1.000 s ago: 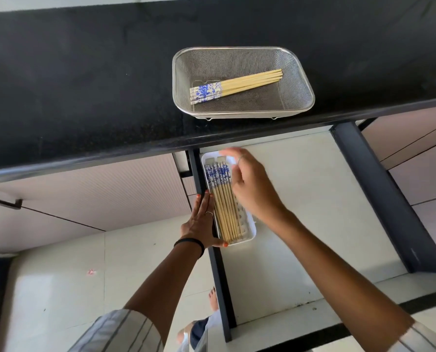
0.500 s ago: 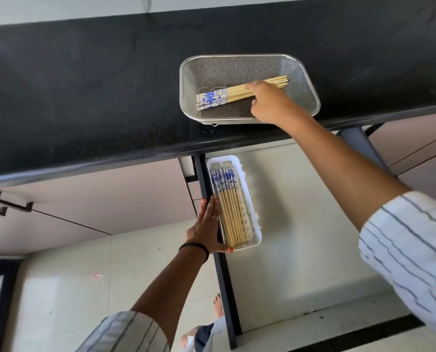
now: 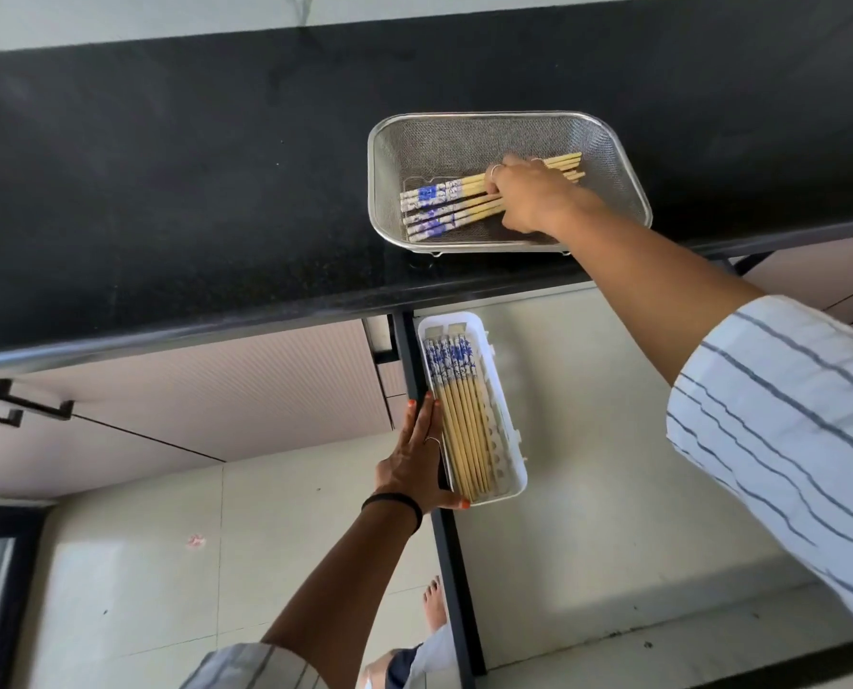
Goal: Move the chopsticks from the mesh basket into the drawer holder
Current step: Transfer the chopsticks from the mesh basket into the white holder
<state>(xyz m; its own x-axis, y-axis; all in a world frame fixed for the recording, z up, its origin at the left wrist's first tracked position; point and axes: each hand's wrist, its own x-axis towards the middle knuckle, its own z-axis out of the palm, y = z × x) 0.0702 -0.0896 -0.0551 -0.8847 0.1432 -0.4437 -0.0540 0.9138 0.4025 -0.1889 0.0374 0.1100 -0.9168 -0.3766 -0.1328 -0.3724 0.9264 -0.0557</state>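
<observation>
A: Head view, only one. Where's the right hand point(image 3: 531, 198)?

B: In the rectangular silver wire-mesh basket point(image 3: 623, 156) on the black stone countertop point(image 3: 166, 181). Fingers curled down over the middle of the loose bamboo chopsticks with blue-and-white patterned ends point(image 3: 444, 206). Looks closed around them, but the palm side is hidden, so I can't tell if it's a firm grip.

A: Axis of those sticks?

B: Long axis runs across the basket, slightly tilted: patterned ends at the lower left, plain tips at the upper right past the knuckles. Ends fan out a bit on the left.

A: Left hand point(image 3: 417, 464)?

B: Flat and spread out, fingers together, pressed against the left wall of the long white plastic holder point(image 3: 506, 430), thumb at its near corner. Clamped on nothing. Black band on the wrist, ring on one finger.

A: Holder contents?

B: A row of matching chopsticks point(image 3: 456, 415) lying side by side, long axis along the holder, patterned ends toward the counter, plain tips toward the person. The holder sits below the counter edge, beside a dark vertical frame rail point(image 3: 451, 579).

A: Anything else?

B: Striped sleeve point(image 3: 787, 415) on the right arm, bare foot point(image 3: 434, 606) on pale floor tiles.
</observation>
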